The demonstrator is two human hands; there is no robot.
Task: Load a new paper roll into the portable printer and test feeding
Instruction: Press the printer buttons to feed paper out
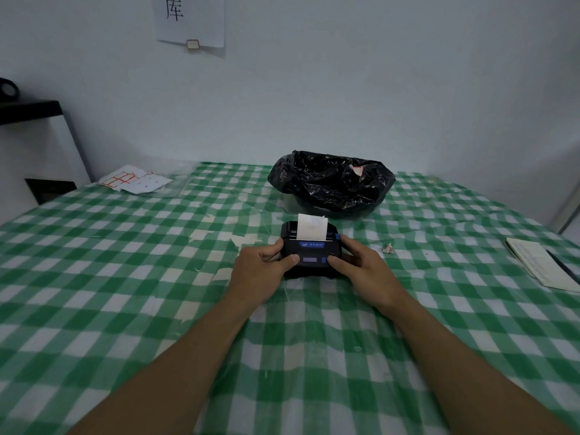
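A small black portable printer [309, 250] with blue buttons rests on the green-and-white checked tablecloth [125, 277] near the table's middle. A strip of white paper [311, 227] stands up out of its top slot. My left hand [262, 269] grips the printer's left side, thumb on the front panel. On the other side, my right hand [361, 262] holds the printer, with the thumb pressed on a blue button at the front right. The lid looks closed; the roll inside is hidden.
A bin lined with a black plastic bag [331, 183] sits just behind the printer. Label sheets [135, 180] lie at the far left corner. A notebook [543, 265] lies at the right edge, and a crumpled paper scrap [388, 248] is right of the printer.
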